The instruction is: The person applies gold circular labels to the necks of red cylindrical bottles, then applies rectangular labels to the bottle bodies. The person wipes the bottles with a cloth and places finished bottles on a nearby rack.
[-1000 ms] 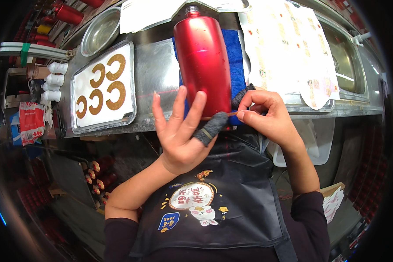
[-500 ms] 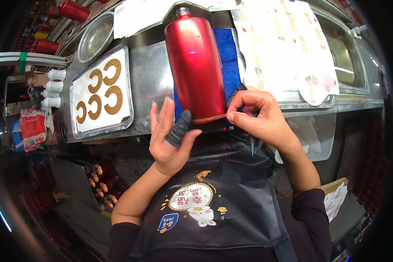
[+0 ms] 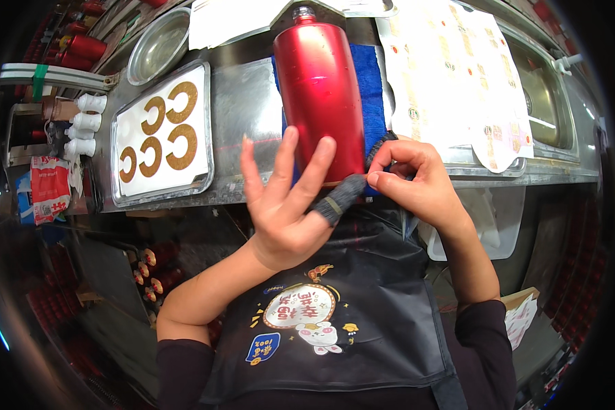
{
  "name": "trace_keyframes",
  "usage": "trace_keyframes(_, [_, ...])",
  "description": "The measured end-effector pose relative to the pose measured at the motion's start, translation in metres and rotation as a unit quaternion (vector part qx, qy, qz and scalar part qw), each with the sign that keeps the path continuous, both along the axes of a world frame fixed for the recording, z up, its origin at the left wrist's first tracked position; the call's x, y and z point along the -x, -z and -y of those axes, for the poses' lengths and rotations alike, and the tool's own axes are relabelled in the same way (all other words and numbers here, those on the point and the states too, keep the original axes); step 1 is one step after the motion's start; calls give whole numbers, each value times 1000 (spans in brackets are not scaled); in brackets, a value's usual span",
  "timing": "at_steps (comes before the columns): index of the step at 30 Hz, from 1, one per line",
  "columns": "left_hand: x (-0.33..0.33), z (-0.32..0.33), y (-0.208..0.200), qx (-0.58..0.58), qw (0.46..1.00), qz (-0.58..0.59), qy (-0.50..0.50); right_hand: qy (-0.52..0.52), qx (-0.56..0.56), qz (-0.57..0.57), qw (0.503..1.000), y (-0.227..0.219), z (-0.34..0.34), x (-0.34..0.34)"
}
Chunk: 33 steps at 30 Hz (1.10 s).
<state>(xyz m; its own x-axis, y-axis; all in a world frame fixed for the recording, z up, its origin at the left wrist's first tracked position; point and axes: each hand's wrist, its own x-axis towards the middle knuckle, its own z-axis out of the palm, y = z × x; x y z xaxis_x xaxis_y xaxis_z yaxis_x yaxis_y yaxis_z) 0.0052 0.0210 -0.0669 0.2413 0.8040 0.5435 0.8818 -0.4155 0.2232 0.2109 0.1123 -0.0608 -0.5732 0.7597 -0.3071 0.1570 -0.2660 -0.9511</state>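
Note:
A large glossy red bottle point(image 3: 321, 89) lies on a blue cloth point(image 3: 374, 96), its neck pointing away and its base toward me. Along the base edge runs a thin gold-brown strip point(image 3: 330, 184), partly hidden by my fingers. My left hand point(image 3: 290, 215) is open with fingers spread; its dark-sleeved finger presses along the strip, and other fingertips lie over the bottle's lower side. At the base's right corner my right hand point(image 3: 410, 176) pinches with thumb and forefinger, where the strip's end was visible a moment before. It also wears a dark finger sleeve.
To the left a tray point(image 3: 207, 137) holds several gold C-shaped pieces point(image 3: 182, 146); a metal bowl point(image 3: 158, 46) sits beyond it. Printed sheets point(image 3: 451, 96) cover the bench on the right, beside a sink point(image 3: 543, 96). White small cups point(image 3: 85, 121) and a red packet point(image 3: 50, 188) stand far left.
My left hand has moved right and forward, from beside the bottle's left corner to across its base, with its covered finger along the strip. My right hand stays pinched at the right corner.

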Motion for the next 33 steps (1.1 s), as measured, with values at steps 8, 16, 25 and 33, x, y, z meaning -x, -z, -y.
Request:
trace_keyframes(8, [5,-9,15,68,977,200,-35,-15,-74,38,996,3,1,-3])
trace_keyframes(16, [14,8,27,163,875,456,-30,111,-110,98,983,-9,34,19])
trace_keyframes(25, [10,13,18,266,708,654,7,142,-303,123,934,7,44,44])
trace_keyframes(33, [2,12,11,276,725,630,-27,135,-266,93,950,9,43,38])
